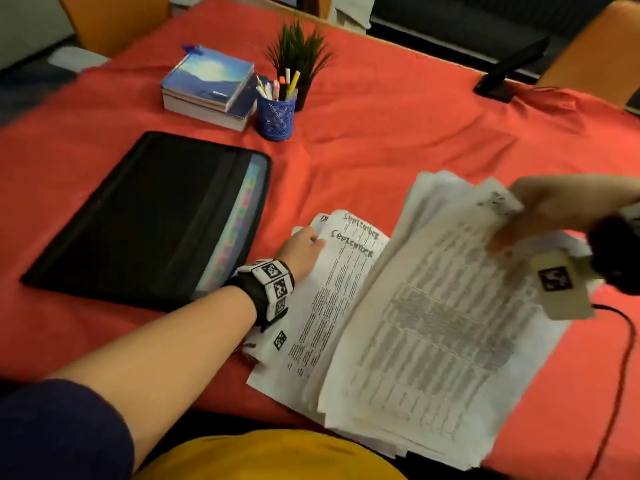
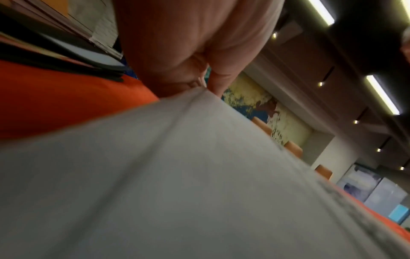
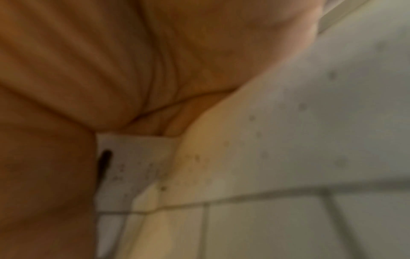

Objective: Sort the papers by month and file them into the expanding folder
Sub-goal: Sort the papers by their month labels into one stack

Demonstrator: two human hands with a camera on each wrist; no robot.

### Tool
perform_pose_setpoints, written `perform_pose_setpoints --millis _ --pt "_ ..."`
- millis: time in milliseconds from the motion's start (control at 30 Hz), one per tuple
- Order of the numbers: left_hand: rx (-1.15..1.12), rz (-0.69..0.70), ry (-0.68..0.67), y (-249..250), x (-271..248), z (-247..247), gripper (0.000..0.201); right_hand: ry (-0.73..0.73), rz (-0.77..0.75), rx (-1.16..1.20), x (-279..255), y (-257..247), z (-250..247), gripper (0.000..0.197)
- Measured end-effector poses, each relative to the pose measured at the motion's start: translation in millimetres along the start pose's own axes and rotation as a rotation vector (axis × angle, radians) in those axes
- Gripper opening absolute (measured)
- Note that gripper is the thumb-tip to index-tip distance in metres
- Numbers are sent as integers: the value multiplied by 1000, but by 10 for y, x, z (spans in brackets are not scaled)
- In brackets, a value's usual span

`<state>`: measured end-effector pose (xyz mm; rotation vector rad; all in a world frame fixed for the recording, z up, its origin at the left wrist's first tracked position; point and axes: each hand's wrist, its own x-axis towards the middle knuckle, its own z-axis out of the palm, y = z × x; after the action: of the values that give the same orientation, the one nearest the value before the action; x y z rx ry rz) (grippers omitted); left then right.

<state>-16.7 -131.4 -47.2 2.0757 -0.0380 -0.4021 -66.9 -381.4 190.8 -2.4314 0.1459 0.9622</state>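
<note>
A black expanding folder [image 1: 145,216] lies flat at the left, its coloured tabs [image 1: 239,223] facing the papers. My left hand [image 1: 313,239] pinches the top left corner of the sheets headed "September" [image 1: 349,247], which lie on the red cloth. The left wrist view shows the fingers [image 2: 177,84] closed over a ridge of that white paper [image 2: 155,175]. My right hand [image 1: 512,220] grips the top edge of a thick stack of printed papers [image 1: 443,323] and holds it tilted up off the September sheets. Up close, the palm [image 3: 155,70] sits against the paper [image 3: 288,122].
On the red tablecloth [image 1: 381,133] behind the folder are a pile of books [image 1: 207,84], a blue pen cup [image 1: 276,116] and a small potted plant [image 1: 298,53]. A black device [image 1: 509,71] stands at the far right edge. A cable [image 1: 620,341] runs along the right.
</note>
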Motion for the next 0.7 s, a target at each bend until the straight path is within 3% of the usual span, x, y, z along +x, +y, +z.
perform_pose_setpoints --millis 133,200,300,433,533,600,633,700 --pt "-110 -85 -50 -33 -77 -18 17 18 81 -86 512 -59 410 28" --pt "-261 -124 -87 -6 -108 -45 32 71 79 -197 812 -3 608 22" --pt "-452 -126 -218 37 -190 -109 25 85 70 -265 1070 -7 861 30" --pt "-353 -98 -295 26 -223 -132 44 112 19 -269 1101 -32 997 31" --pt "-270 -34 -324 -5 -257 -124 38 95 -45 -269 1084 12 1099 25" --pt "-210 -21 -348 -18 -299 -121 35 188 -106 -269 1080 113 1153 28" --pt "-179 -13 -358 -24 -311 -126 34 310 -154 -252 1075 168 1158 38" --pt "-133 4 -371 -38 -319 -146 27 533 -240 -250 1051 237 1100 76"
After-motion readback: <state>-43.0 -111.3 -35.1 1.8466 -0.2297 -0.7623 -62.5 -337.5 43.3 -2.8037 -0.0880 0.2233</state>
